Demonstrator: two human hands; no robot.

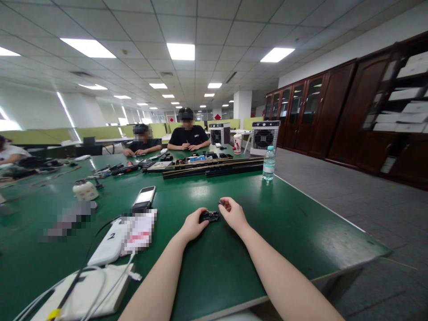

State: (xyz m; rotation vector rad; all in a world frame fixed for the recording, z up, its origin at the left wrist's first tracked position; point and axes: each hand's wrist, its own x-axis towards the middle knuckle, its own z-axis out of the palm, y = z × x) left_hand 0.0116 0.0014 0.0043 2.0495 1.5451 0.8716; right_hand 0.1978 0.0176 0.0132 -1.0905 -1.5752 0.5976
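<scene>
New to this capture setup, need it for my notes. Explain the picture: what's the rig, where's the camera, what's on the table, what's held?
There is no robot here: a person works bare-handed, and the single picture comes from a camera on their head, looking forward and down. The left hand holds a small black part; the right hand seems to pinch a small dark piece, too small to identify. On the green table are a capped water bottle, long black rails, a phone-like device and a white block marked "2". A person in a black top sits across the table.
</scene>
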